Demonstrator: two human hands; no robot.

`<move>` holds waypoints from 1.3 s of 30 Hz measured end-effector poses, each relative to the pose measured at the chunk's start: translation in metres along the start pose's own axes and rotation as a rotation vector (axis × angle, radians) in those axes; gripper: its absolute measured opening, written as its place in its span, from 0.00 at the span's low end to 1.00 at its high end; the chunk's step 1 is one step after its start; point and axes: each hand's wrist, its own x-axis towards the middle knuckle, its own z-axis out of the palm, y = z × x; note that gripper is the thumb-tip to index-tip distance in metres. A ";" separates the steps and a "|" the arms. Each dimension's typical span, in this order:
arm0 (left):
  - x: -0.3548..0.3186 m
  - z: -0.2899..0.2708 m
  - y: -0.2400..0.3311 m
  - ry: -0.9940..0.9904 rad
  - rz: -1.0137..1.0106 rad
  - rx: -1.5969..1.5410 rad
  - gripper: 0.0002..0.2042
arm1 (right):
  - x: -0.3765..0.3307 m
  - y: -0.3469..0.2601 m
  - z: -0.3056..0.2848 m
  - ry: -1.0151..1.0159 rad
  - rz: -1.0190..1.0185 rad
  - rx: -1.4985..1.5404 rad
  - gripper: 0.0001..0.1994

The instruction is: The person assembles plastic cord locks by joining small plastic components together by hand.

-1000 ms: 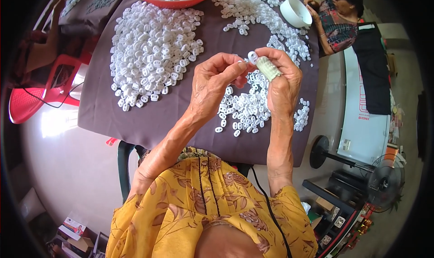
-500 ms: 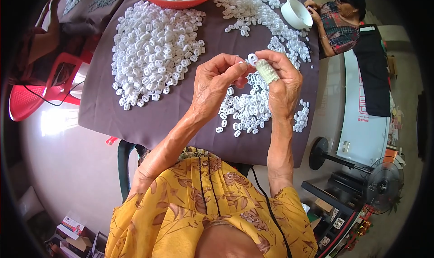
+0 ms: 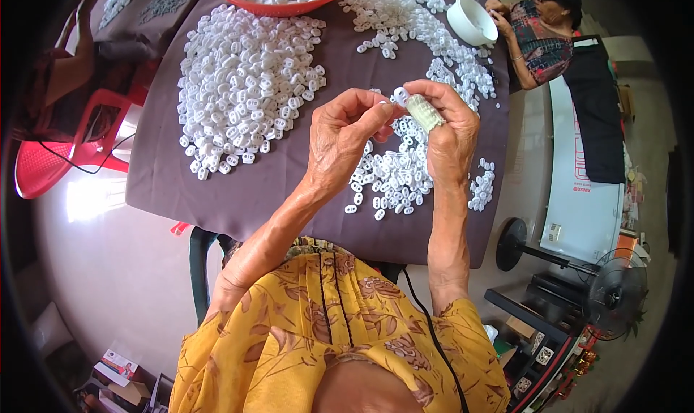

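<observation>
Over the table [image 3: 217,203], the right hand [image 3: 454,127] pinches a white piece [image 3: 400,95] (its thumb wears a pale sleeve [image 3: 425,113]). The left hand's [image 3: 341,131] fingertips bunch at eight o'clock; their grip I can't tell. Close fingertip handling, seemingly, calling next for a steady pinch.
</observation>
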 end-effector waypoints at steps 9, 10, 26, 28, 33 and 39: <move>0.000 0.000 0.003 0.035 -0.026 0.065 0.07 | 0.000 0.011 0.001 0.023 0.136 0.358 0.08; 0.000 0.000 0.003 0.036 -0.025 0.065 0.07 | 0.000 0.012 0.001 0.022 0.136 0.358 0.08; 0.001 -0.001 0.003 0.093 -0.010 0.223 0.09 | -0.002 0.021 0.003 0.009 0.212 0.473 0.07; 0.001 0.000 0.003 0.088 -0.009 0.225 0.09 | -0.003 0.020 0.004 0.018 0.191 0.450 0.08; 0.002 -0.001 0.001 0.074 -0.020 0.216 0.09 | -0.004 0.014 0.005 0.038 0.094 0.250 0.09; -0.001 -0.001 0.005 0.041 -0.065 0.175 0.09 | -0.009 0.006 0.010 0.054 0.016 0.007 0.09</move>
